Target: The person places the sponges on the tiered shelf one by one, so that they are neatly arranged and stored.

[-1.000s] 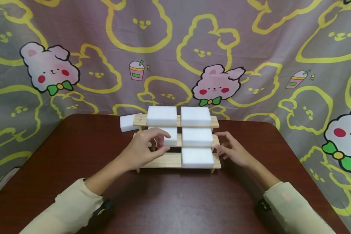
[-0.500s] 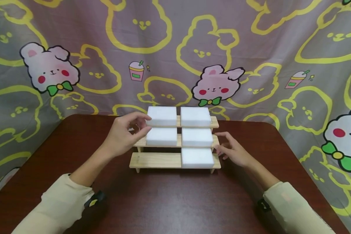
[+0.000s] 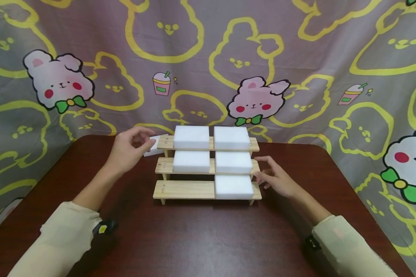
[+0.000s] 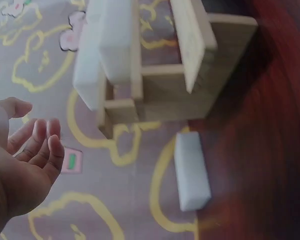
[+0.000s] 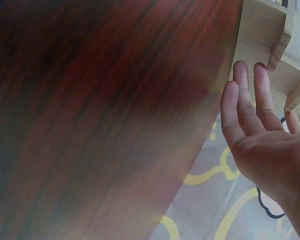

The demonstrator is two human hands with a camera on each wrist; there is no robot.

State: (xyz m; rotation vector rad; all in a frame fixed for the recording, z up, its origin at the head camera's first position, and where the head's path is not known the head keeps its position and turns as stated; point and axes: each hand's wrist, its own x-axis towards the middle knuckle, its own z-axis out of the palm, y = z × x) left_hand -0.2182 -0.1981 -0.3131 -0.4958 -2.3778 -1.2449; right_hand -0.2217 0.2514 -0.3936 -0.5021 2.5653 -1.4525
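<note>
A three-tier wooden rack (image 3: 185, 189) stands on the table. White foam-like blocks lie on it: two on the top tier, two on the middle one, and one block (image 3: 234, 186) at the right of the bottom tier. Behind the rack's left end is another white block (image 3: 156, 147), partly hidden in the head view; in the left wrist view this loose block (image 4: 192, 172) lies on the table. My left hand (image 3: 128, 150) hovers near it, fingers loosely bent and holding nothing. My right hand (image 3: 276, 179) is at the rack's right end, fingers extended; contact is hard to tell.
The dark red-brown table (image 3: 208, 238) extends in front of the rack and to both sides. A patterned curtain (image 3: 201, 46) with cartoon bunnies hangs close behind the table and along its sides.
My left hand has moved left and back, from in front of the rack to beside the loose white block. The right hand and the rack have stayed where they were.
</note>
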